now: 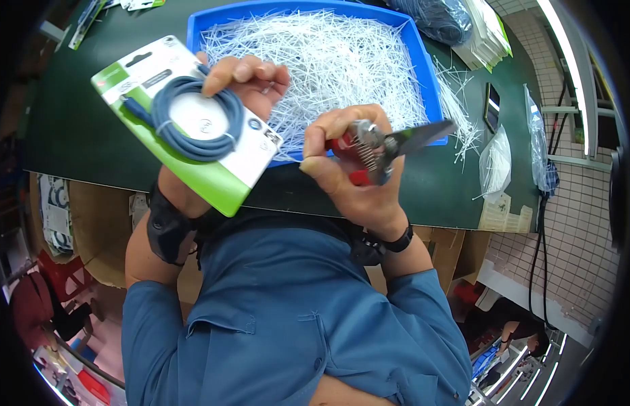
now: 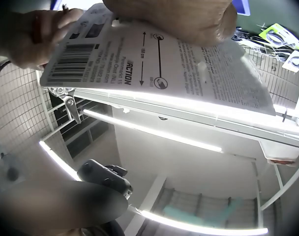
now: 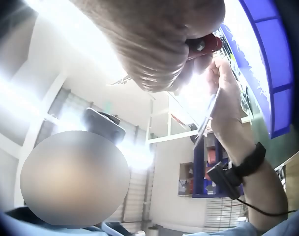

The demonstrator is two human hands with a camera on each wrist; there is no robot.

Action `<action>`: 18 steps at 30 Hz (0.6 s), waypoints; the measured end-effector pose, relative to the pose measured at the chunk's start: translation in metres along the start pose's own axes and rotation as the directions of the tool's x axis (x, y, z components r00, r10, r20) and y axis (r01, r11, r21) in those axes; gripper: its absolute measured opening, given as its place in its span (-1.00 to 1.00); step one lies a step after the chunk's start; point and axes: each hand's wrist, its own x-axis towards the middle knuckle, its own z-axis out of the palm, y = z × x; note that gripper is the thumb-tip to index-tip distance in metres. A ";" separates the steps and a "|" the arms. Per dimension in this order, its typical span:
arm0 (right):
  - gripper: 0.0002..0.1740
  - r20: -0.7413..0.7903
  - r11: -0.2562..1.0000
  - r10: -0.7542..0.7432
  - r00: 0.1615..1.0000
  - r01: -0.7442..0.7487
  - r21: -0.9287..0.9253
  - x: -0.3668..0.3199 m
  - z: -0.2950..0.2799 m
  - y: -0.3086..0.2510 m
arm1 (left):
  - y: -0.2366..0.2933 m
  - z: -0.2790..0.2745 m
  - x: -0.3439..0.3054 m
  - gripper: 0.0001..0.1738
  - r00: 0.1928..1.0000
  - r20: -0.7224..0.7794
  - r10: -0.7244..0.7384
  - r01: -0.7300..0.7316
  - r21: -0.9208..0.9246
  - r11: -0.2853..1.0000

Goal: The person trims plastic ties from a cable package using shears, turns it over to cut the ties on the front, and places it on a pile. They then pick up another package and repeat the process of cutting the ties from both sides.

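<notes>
A white and green card (image 1: 244,166) carries a coiled blue-grey cable (image 1: 163,111). My left hand (image 1: 251,84) grips its upper edge, fingertips near the coil. The card's printed back (image 2: 139,64), with a barcode, faces the left wrist view, below my left hand (image 2: 184,17). To the right, my right hand (image 1: 362,183) holds a red-handled cutting tool (image 1: 359,152), its blades pointing right, apart from the card. In the right wrist view the tool's red handle (image 3: 206,45) shows beside my right hand (image 3: 149,39); the card (image 3: 207,118) appears edge-on in my left hand (image 3: 225,98).
A blue tray (image 1: 430,88) of thin white strips lies behind my hands on the dark green table (image 1: 78,122). Loose strips, a phone (image 1: 491,107) and plastic bags (image 1: 496,162) are at the right. Stacked cards (image 1: 481,40) stand at the back right. Other people are in the background.
</notes>
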 end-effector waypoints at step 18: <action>-0.66 -0.258 0.914 0.116 0.959 -0.205 -0.350 0.027 -0.043 0.004 | 0.277 -0.071 -0.284 -0.41 0.689 0.073 0.721 -0.704 0.305 0.642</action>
